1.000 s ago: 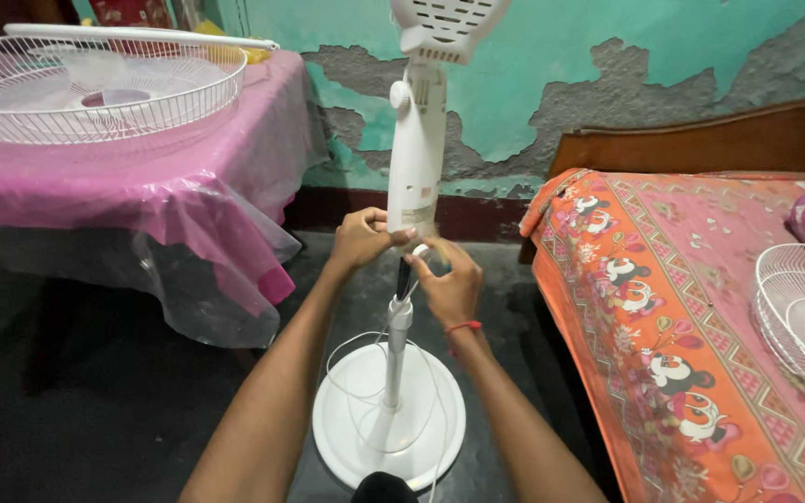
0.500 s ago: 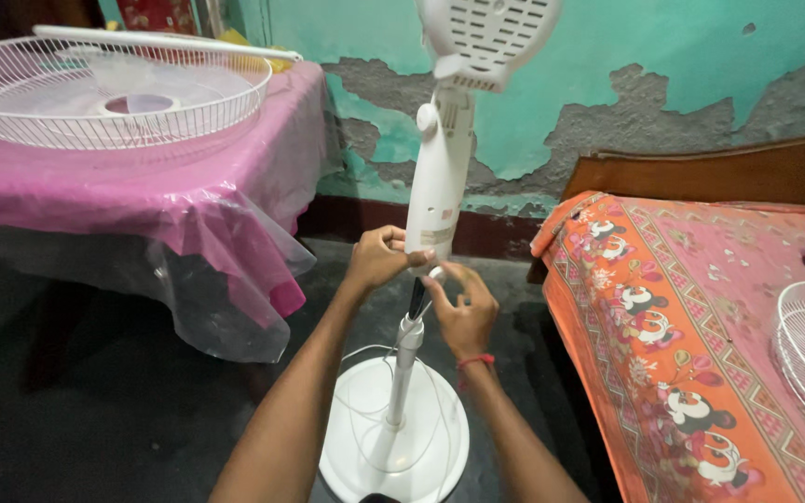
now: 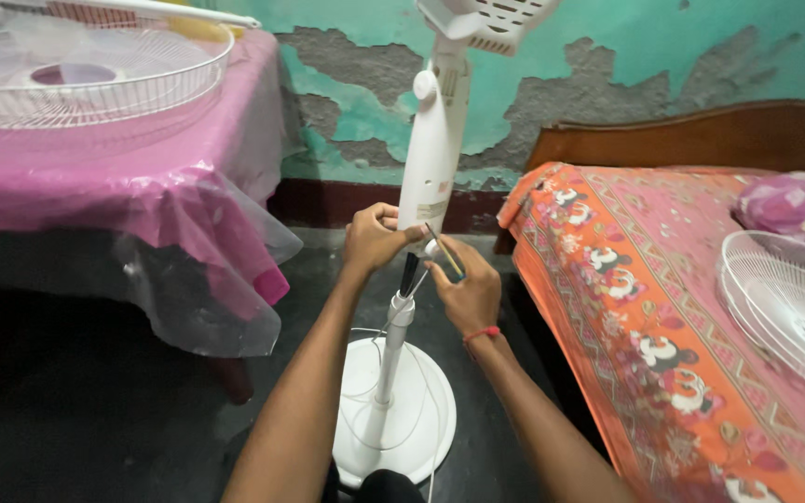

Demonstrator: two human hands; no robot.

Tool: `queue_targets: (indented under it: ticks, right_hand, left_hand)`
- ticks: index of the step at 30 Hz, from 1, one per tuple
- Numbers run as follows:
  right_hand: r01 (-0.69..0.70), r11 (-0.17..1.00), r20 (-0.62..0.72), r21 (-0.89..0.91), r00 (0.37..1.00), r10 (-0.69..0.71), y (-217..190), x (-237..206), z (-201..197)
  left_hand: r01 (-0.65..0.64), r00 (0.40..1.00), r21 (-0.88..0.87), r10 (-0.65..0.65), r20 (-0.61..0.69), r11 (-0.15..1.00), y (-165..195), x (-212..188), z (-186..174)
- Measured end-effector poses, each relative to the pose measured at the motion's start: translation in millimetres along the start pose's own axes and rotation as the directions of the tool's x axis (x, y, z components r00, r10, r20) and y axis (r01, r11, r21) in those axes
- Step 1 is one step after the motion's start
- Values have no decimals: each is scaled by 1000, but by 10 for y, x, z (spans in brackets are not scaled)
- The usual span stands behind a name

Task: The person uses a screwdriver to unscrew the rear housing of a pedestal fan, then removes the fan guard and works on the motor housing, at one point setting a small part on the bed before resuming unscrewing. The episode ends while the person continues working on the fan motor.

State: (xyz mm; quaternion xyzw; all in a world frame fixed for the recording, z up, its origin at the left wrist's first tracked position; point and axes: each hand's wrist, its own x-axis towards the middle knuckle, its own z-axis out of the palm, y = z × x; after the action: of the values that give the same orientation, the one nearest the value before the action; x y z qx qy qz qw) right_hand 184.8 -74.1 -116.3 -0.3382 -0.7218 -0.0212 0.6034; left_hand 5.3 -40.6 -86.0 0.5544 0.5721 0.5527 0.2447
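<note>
A white pedestal fan stand rises from a round white base on the dark floor, its motor housing at the top without grille or blades. My left hand grips the lower end of the upper column. My right hand holds a thin, dark stick-like tool against the joint where the column meets the thinner pole. A red thread circles my right wrist. A white cord loops over the base.
A table under pink cloth and clear plastic stands at left, carrying a white fan grille. A bed with an orange patterned sheet is at right, holding another white grille. A peeling green wall lies behind.
The view has shifted closer and a bit left. Both hands stay at the column joint; my right hand has turned slightly and the thin tool now shows in it.
</note>
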Motion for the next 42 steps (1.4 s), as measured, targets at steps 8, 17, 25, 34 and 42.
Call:
queue_targets:
  ticks: [8,17,25,34,42]
  right_hand:
    - [-319,943,17,-93,947,321,-182,104,198]
    - [-545,837,-45,-54,839,543,289,-9,609]
    - [-379,913,-17,-154,925,381,64,45,261]
    - [-23,886,200,-463,971,129,-135,150,232]
    - [-169,903,32,-395,980,197,-169,127,356]
  left_hand:
    - [-17,1000,13,17,7,1000,133,-37,-93]
    - [5,994,37,-9,112,999,249,-61,-298]
    - [-70,983,-31,74,167,997,199,9,-311]
    - [-15,988,-82,27,151,997,241,16,-344]
    - [71,985,-26,-66,157,997,366,-28,-424]
